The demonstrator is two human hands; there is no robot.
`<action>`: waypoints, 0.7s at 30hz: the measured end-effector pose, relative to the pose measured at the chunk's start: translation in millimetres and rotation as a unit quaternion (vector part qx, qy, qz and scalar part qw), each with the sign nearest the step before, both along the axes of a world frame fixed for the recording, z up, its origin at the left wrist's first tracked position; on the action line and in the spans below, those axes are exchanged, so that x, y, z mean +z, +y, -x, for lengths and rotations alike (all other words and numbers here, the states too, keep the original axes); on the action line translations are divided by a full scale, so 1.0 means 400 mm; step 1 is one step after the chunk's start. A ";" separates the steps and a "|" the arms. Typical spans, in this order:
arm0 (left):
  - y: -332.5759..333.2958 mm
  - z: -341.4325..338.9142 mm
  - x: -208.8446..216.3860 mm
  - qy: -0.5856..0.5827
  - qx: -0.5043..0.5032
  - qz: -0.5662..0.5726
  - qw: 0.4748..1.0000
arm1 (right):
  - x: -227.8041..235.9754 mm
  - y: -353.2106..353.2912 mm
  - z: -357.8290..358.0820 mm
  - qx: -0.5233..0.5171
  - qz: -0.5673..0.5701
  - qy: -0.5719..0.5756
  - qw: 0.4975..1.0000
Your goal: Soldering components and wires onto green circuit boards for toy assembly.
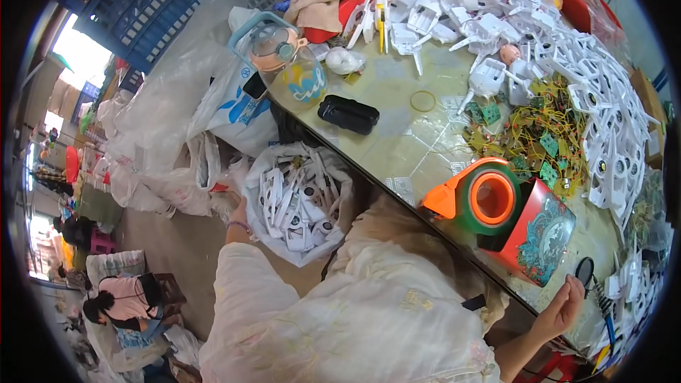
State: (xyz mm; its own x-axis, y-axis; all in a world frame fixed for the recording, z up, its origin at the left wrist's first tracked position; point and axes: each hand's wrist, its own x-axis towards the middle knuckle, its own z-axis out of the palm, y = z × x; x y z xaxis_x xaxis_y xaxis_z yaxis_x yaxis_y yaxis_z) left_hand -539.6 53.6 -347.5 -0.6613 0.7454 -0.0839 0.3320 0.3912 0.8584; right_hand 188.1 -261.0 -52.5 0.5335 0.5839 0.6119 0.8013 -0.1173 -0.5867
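At the left side of a white plastic bag (294, 259) is my left hand (236, 207), a beaded bracelet on its wrist. Its fingers are mostly hidden among the plastic. Inside the bag lie several white plastic housings (305, 206) with long thin arms and dark round centres. My right hand (560, 310) is over the table's near right edge, fingers curled and pressed together; what they hold, if anything, is too small to tell. Just beyond its fingertips stands a small black round-rimmed thing (584, 269), beside a blue-handled tool (610, 330) with a coiled part.
On the table (397, 149) are an orange tape dispenser (440, 198), a red patterned box (539, 234), a black case (348, 114) and a clear water jug (301, 78). Wired green circuit boards (539, 135) and heaped white housings (603, 128) lie beyond. Another person (128, 298) sits at lower left.
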 end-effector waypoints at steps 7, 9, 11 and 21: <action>-0.022 0.055 0.172 0.061 0.044 0.081 0.994 | 0.015 0.005 -0.014 -0.015 -0.026 -0.016 0.999; -0.036 -0.011 0.196 0.224 0.065 0.123 0.964 | 0.017 0.000 -0.013 -0.035 -0.028 0.001 0.999; 0.001 0.049 0.174 0.258 0.009 0.135 0.957 | 0.016 -0.003 -0.017 -0.027 -0.028 0.002 0.999; 0.266 -0.306 0.292 0.416 -0.228 0.326 0.818 | 0.038 0.008 0.052 -0.049 0.000 -0.030 0.998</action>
